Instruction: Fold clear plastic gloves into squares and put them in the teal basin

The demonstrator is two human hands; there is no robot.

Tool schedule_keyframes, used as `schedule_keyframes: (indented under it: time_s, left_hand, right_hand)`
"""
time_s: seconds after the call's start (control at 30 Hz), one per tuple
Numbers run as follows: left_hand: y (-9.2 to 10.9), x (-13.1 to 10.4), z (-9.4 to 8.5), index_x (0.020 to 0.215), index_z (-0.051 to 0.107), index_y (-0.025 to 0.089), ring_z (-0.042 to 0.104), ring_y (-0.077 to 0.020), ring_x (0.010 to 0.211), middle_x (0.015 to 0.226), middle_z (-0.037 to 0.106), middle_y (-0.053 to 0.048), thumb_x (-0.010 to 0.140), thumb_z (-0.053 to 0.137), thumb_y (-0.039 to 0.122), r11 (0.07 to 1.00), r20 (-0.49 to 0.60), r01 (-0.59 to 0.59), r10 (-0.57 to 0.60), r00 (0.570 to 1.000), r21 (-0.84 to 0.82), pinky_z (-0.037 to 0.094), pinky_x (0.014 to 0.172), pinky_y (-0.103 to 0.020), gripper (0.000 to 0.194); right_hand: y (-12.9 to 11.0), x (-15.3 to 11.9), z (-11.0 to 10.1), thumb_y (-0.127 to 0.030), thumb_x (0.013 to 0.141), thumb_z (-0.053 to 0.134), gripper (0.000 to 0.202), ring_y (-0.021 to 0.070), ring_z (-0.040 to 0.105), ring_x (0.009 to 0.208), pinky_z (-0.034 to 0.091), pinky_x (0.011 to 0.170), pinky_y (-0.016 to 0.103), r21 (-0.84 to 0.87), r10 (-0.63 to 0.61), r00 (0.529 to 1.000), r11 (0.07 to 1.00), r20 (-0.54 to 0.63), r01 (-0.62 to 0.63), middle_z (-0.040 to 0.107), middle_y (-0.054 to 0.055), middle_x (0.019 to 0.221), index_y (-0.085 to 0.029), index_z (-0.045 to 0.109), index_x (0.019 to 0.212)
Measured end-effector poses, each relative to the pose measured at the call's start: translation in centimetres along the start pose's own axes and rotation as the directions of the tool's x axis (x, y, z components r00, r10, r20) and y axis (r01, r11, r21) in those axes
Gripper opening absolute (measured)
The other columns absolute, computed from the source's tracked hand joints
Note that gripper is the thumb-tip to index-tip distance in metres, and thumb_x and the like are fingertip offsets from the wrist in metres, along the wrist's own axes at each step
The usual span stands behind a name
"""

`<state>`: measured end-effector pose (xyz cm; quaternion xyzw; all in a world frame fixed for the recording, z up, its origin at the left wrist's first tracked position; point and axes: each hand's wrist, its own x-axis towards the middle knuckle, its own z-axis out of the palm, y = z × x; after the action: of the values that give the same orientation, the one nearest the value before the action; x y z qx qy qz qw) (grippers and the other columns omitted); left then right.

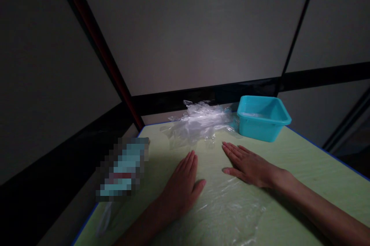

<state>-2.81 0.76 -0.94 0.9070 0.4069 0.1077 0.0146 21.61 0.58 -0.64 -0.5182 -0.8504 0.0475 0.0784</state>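
My left hand (pixel 183 182) lies flat, palm down, with its thumb held out to the side. Opposite it, my right hand (pixel 244 163) is also spread flat, fingers pointing up and left. Between and below the hands a clear plastic bag (pixel 231 211) is laid out on the pale green table (pixel 306 169); its outline is hard to make out. Both hands rest at or near its upper part. Just beyond the fingertips sits a crumpled heap of clear plastic bags (pixel 202 120). Neither hand grasps anything.
A turquoise plastic basin (pixel 260 128) stands at the back right, with something pale inside. On the left edge lies a pixelated, blurred item (pixel 124 169), with a clear plastic strip (pixel 105 215) below it. Behind the table are wall panels (pixel 202 30) with dark bands.
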Motion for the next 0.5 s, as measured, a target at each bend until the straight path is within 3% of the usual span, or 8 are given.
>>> schedule_keyframes:
  time_s: [0.1,0.23,0.5]
  left_hand:
    - [0.1,0.1,-0.2,0.13,0.029,0.004,0.026,-0.0257,0.127,0.137,0.028,-0.018,0.08,0.045,0.029,1.0,-0.071,0.001,-0.002,0.997,-0.018,0.029,0.101,-0.043,0.059]
    - [0.7,0.5,-0.3,0.126,0.039,0.009,0.033,-0.0237,0.123,0.133,0.037,-0.014,0.082,0.042,0.026,0.997,-0.173,-0.018,0.004,0.985,-0.081,0.033,0.1,-0.042,0.047]
    - [0.9,0.7,1.0,0.132,0.029,0.012,0.027,-0.0205,0.126,0.138,0.029,-0.013,0.086,0.04,0.026,0.989,-0.099,-0.071,0.059,0.993,-0.129,0.031,0.102,-0.038,0.05]
  right_hand:
    - [-1.0,0.2,-0.5,-0.062,0.082,0.028,0.078,0.0264,0.021,0.127,0.022,0.104,0.042,-0.01,-0.012,0.998,1.0,-0.057,0.011,0.025,0.019,0.137,-0.003,0.026,0.134]
    - [-2.8,0.8,-0.7,-0.051,0.087,0.03,0.064,0.0237,0.025,0.127,0.022,0.104,0.041,0.036,-0.073,0.989,0.996,-0.128,0.078,0.029,0.016,0.137,-0.007,0.03,0.133]
    - [-5.0,1.1,-0.2,-0.049,0.088,0.029,0.064,0.022,0.018,0.129,0.02,0.106,0.036,0.141,-0.208,0.977,0.967,-0.051,0.213,0.021,0.014,0.14,-0.006,0.023,0.135]
